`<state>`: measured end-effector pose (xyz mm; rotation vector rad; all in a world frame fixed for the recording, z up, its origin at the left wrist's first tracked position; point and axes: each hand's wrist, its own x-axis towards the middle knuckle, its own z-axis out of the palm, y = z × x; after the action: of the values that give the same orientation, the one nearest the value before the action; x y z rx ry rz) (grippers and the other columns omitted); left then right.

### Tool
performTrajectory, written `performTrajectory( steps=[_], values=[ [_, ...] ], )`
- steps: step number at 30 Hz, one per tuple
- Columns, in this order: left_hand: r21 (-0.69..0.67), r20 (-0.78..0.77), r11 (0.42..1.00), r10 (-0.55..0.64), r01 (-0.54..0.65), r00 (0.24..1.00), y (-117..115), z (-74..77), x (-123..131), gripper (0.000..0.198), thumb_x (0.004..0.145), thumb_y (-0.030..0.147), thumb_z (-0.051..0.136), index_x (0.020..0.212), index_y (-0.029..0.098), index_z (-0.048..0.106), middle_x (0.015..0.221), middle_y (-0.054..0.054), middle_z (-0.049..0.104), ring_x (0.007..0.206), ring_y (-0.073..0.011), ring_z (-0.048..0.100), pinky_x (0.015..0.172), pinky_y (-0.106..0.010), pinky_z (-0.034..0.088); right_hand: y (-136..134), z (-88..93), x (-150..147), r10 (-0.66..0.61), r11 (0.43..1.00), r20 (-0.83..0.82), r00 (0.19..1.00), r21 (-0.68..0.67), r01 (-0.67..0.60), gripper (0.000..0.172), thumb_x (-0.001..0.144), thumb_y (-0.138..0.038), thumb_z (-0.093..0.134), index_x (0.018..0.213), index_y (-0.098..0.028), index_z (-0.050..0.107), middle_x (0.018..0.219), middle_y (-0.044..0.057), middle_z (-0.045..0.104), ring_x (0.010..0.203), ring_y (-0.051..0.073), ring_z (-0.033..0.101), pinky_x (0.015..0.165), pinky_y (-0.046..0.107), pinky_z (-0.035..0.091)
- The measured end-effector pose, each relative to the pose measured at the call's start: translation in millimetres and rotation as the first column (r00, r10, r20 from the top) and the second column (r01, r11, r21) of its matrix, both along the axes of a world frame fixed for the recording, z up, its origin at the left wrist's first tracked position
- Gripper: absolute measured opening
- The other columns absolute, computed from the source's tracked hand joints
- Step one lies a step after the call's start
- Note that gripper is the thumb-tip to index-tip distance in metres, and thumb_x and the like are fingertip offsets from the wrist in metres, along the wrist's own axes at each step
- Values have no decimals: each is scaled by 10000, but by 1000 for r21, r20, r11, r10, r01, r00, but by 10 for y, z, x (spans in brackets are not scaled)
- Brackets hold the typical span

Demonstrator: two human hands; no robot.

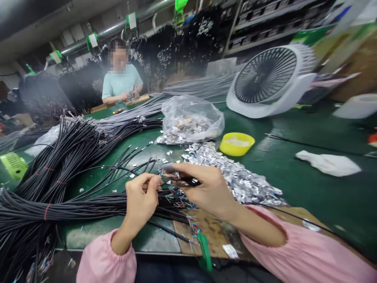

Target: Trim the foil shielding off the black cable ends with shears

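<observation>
My left hand point(143, 194) is closed in a pinch on a thin black cable, near its end. Close beside it on the right, my right hand point(203, 186) is curled around a dark tool, mostly hidden by the palm, with its fingertips at coloured wires of the cable end. Below both hands lies a bundle of black cables point(97, 206) tied with a red band, its stripped ends showing blue, red and white wires. A heap of silver foil pieces point(238, 181) spreads behind my right hand.
Behind the heap stand a clear plastic bag point(193, 118), a yellow dish point(237, 144) and a white fan point(271, 80). More black cables point(73, 153) pile up at left. A green object point(204, 251) sits at the front edge. A person point(122, 84) works across the table.
</observation>
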<state>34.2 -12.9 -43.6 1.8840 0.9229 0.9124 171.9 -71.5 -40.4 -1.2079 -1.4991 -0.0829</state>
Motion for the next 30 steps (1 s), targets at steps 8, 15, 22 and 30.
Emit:
performTrajectory(
  steps=[8,15,22,30],
  values=[
    [40,-10,999,33,-33,999,-9,9,1,232,801,303,531,686,139,647,528,5,576,461,-88,508,413,-174,339,14,-54,7,8,995,-155,988,-98,-24,209,723,-135,555,887,-148,683,755,49,718,606,158,667,559,248,543],
    [57,45,996,63,-66,997,0,-55,26,172,761,290,596,681,149,656,503,16,577,432,-93,520,425,-188,381,12,-45,-12,-16,994,-167,986,-111,-3,164,721,-149,582,840,-150,694,720,39,714,561,144,637,530,245,520],
    [29,104,998,50,-54,993,3,-72,42,122,727,252,635,653,155,631,508,27,580,450,-95,551,433,-179,395,57,-1,-18,0,972,-368,930,-218,-86,123,683,-206,599,748,-153,689,680,38,702,539,142,626,494,235,523],
    [49,96,996,73,-78,993,5,-45,20,148,747,263,613,656,148,633,492,27,558,438,-89,528,417,-174,381,75,-5,-10,67,964,-522,850,-185,-190,265,661,-237,653,903,-138,689,744,61,725,674,179,697,613,246,591]
  ],
)
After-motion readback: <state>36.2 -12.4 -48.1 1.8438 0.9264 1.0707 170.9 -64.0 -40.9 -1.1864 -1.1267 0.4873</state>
